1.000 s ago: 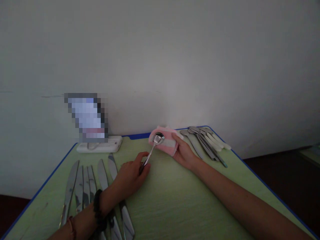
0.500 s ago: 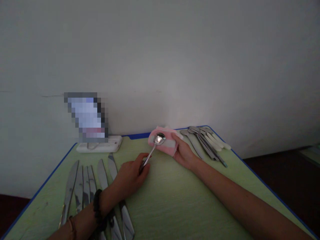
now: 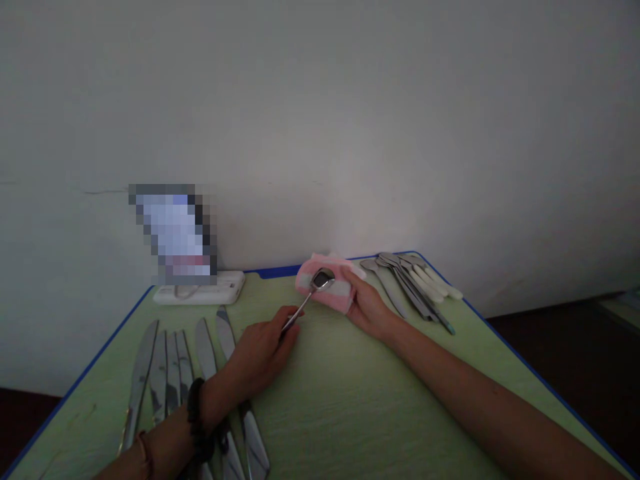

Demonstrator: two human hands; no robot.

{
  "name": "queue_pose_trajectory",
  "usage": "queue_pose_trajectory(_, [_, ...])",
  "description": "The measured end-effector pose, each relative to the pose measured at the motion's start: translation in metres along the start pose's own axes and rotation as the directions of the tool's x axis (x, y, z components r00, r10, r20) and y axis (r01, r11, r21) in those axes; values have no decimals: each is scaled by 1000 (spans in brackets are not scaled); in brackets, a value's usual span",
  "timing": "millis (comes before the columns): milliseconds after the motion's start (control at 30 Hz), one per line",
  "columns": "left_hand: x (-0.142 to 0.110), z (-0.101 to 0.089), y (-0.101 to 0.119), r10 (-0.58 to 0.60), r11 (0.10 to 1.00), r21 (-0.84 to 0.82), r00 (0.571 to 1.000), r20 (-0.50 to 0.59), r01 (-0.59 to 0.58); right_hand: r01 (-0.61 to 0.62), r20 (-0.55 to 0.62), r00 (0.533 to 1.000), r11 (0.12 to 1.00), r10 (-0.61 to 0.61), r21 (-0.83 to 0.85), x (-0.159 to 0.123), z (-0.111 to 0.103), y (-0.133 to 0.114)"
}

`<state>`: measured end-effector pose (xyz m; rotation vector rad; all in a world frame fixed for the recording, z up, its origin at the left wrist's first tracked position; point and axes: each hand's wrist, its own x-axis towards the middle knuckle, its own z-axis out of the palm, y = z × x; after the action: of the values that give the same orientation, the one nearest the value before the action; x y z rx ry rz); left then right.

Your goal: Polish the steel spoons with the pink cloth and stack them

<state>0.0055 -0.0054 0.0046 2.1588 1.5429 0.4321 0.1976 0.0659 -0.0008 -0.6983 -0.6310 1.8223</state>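
My left hand (image 3: 267, 347) is closed on the handle of a shiny metal spoon (image 3: 303, 306), pinching it between thumb and fingers. The spoon's bowl lies in front of a folded pink-and-white cloth (image 3: 342, 303); whether the two touch, I cannot tell. My right hand (image 3: 369, 305) grips that cloth by its right side, thumb on the near face and the other fingers mostly hidden behind it. Under and beside my left forearm lie several table knives (image 3: 145, 380), blades pointing away from me. Several spoons (image 3: 407, 287) rest in a pile beyond my right hand.
White-handled cutlery (image 3: 430, 285) lies in the pile at the back right. A pixelated phone-like screen (image 3: 173, 230) stands on a white power bank (image 3: 200, 290) at the back left. The green table (image 3: 340, 413) has a blue edge and meets a pale wall.
The spoon has turned slightly about its handle, so its bowl now reflects dark instead of bright. Both hands and the cloth stay nearly in place.
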Motion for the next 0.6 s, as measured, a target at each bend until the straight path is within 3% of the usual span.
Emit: queue_pose_trajectory(600, [0, 2, -2, 13, 999, -42, 999, -48, -15, 2, 46, 999, 1000, -2, -21, -2, 1, 0])
